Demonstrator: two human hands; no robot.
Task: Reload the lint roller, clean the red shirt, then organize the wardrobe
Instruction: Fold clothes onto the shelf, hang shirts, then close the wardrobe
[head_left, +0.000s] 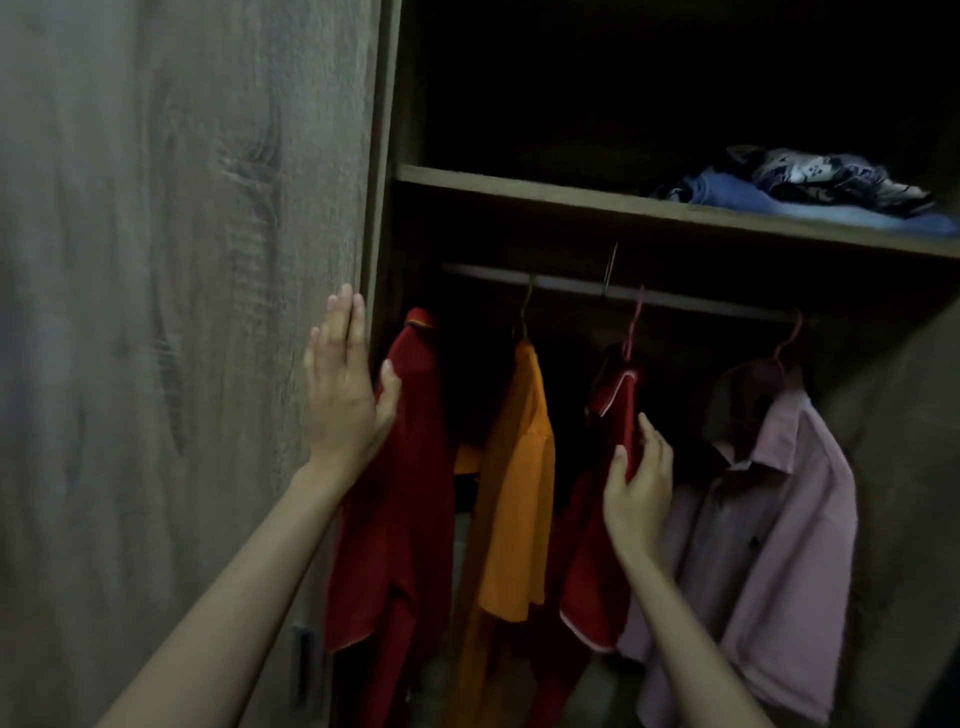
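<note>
Several shirts hang from the rail (675, 299) inside the open wardrobe. A dark red shirt (405, 519) hangs at the far left, with an orange shirt (519, 493) beside it. A second red shirt with pale trim (592, 571) hangs on a pink hanger (631, 327), and a pink shirt (769, 545) hangs at the right. My left hand (345, 384) lies flat with straight fingers against the edge of the wooden door (182, 312), its thumb touching the dark red shirt. My right hand (636, 483) pinches the collar area of the trimmed red shirt. No lint roller is in view.
A shelf (545, 192) above the rail carries a pile of folded clothes (810, 187) at the right. The wardrobe's right wall (909, 467) stands close to the pink shirt. A door handle (304, 660) shows low on the door.
</note>
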